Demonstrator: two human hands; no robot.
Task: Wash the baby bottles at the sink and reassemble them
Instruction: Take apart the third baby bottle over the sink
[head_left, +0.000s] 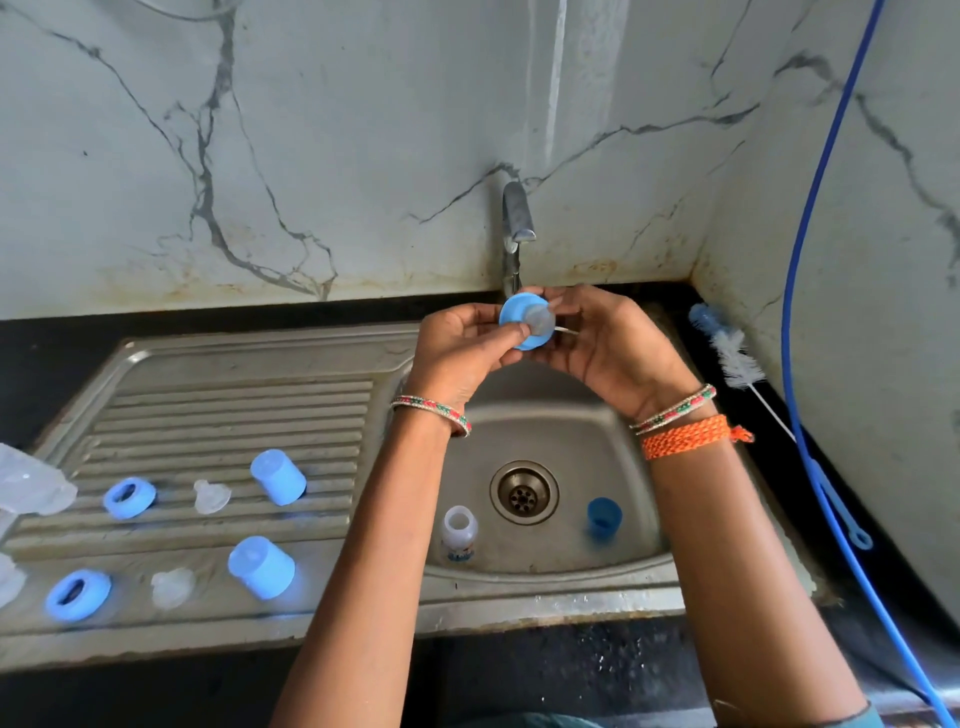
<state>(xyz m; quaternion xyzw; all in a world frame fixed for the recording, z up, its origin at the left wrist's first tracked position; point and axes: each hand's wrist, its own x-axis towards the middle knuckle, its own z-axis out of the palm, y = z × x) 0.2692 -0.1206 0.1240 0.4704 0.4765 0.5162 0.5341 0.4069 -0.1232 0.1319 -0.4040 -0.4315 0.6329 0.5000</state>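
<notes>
Over the sink basin (582, 447), under the tap (515, 223), both hands hold a blue bottle ring (519, 314) with a clear teat (541, 319) in it. My left hand (460, 348) pinches the ring from the left. My right hand (613, 343) grips it from the right. In the basin stand a small clear bottle (459, 532) and a blue cap (603, 515). On the drainboard (234, 405) lie two blue rings (129, 497) (78, 595), two clear teats (212, 496) (172, 587) and two blue caps (278, 476) (261, 566).
A bottle brush (727, 348) lies on the black counter at the right, against the marble wall. A blue hose (810, 364) hangs down the right wall. Clear plastic pieces (31, 486) sit at the drainboard's left edge. The drain (523, 492) is in the basin's middle.
</notes>
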